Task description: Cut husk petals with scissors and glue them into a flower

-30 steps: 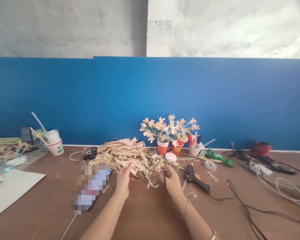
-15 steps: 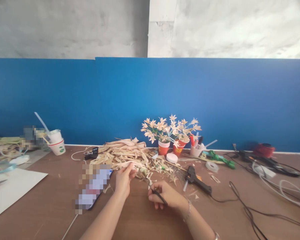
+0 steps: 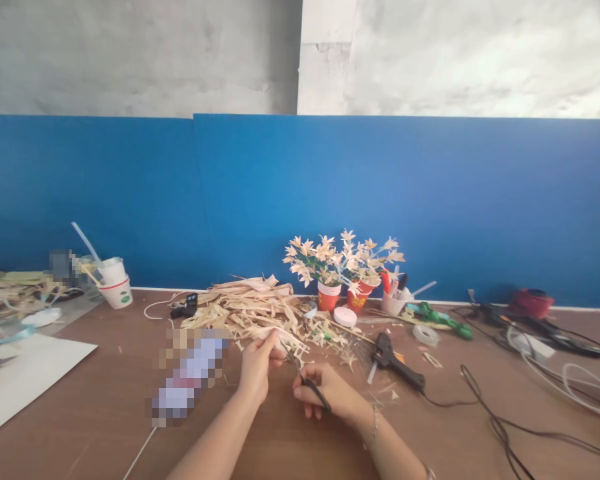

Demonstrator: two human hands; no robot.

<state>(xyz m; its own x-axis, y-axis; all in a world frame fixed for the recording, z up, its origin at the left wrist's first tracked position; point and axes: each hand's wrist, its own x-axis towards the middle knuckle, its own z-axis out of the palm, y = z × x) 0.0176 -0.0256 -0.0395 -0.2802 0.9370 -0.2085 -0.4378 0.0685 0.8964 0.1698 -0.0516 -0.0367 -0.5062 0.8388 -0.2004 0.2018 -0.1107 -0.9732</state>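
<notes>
My left hand (image 3: 258, 360) pinches a pale piece of dried husk (image 3: 286, 337) between thumb and fingers, in front of the heap. My right hand (image 3: 316, 391) is closed around the black handles of a pair of scissors (image 3: 314, 392); the blades point up and left, close to the husk by my left fingertips. Whether the blades touch it cannot be made out. Behind both hands lies a pile of dried husk strips (image 3: 250, 303), with small cut scraps (image 3: 330, 333) to its right.
Artificial flowers (image 3: 325, 257) stand in red cups (image 3: 329, 297) behind the pile. A black glue gun (image 3: 397, 363) lies to the right, its cable looping near other cords (image 3: 495, 413). On the left are a phone (image 3: 193, 373), white cups (image 3: 116, 293) and a white sheet (image 3: 30, 373).
My left hand has shifted slightly right and down with the husk, nearer the scissors. The right hand has moved a little left. The view has shifted slightly.
</notes>
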